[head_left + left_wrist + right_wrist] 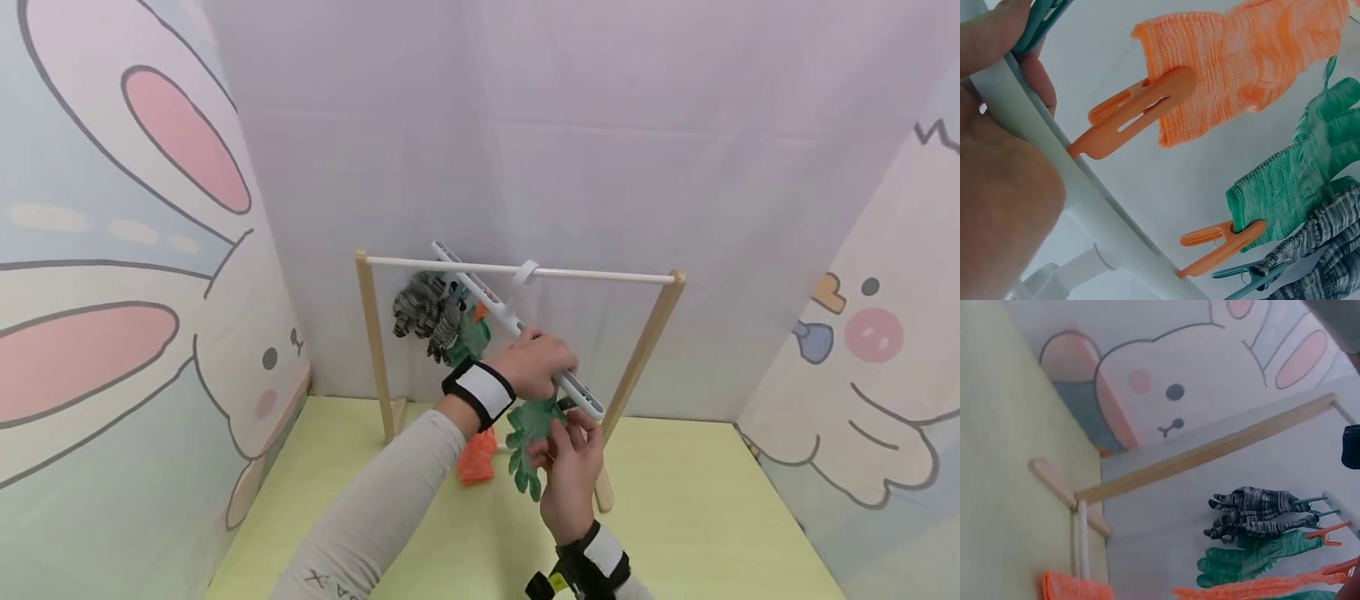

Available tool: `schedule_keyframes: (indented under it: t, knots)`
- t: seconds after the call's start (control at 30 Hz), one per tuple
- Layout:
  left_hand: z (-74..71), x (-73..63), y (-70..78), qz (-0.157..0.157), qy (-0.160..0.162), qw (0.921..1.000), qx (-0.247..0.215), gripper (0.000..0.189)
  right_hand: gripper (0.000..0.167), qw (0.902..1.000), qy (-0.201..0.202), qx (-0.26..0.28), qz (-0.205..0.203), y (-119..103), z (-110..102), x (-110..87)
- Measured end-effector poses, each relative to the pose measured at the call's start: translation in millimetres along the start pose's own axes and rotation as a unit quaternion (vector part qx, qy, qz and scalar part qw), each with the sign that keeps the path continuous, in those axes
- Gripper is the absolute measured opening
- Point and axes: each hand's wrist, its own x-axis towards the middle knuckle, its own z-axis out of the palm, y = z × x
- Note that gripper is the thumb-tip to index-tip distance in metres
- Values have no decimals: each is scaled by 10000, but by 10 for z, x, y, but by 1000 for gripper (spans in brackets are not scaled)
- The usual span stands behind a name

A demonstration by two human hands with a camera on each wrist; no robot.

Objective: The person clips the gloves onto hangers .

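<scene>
My left hand [534,365] grips the white clip hanger [480,287], which slants down to the right across the rack. Beside its fingers in the left wrist view is a teal clip [1041,22]. Just below the hanger's lower end, my right hand [573,467] pinches a green knit glove [531,425] near its cuff; the fingers partly cover it. Farther along the hanger, orange clips [1147,115] hold an orange glove [1241,62] and another green glove [1285,181]. Grey-black striped gloves [1260,500] hang from teal clips at the far end.
A wooden rack [643,358] with a white top rod [600,276] stands on the yellow table [697,500]. The hanger's hook [525,272] is over the rod. An orange piece of knit [477,458] shows low down behind my left forearm. Printed cartoon walls stand either side.
</scene>
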Motion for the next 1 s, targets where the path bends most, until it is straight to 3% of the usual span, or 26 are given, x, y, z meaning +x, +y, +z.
schedule_keyframes:
  t: [0.2, 0.3, 0.47, 0.63, 0.87, 1.0]
  knots:
    - [-105, -14, 29, 205, -163, 9994, -228, 16, 22, 9901, -94, -556, -1282, 87, 23, -54]
    - [-116, -12, 25, 213, -212, 9995, -107, 17, 29, 9886, -161, -548, -1395, 56, 69, -46]
    - [-75, -8, -7, 164, -159, 9997, 6, 18, 30, 9978, -258, 291, -533, -77, 144, -29]
    - [-45, 99, 11, 130, -70, 9999, 34, 16, 23, 9938, -220, 1061, 233, -180, 50, 36]
    - [26, 203, -19, 0, -223, 9997, 103, 17, 20, 9860, -594, 1274, 900, -161, -121, 153]
    - [64, 213, -55, -35, -187, 9998, -115, 19, 20, 9796, -692, 1316, 1352, -193, -176, 201]
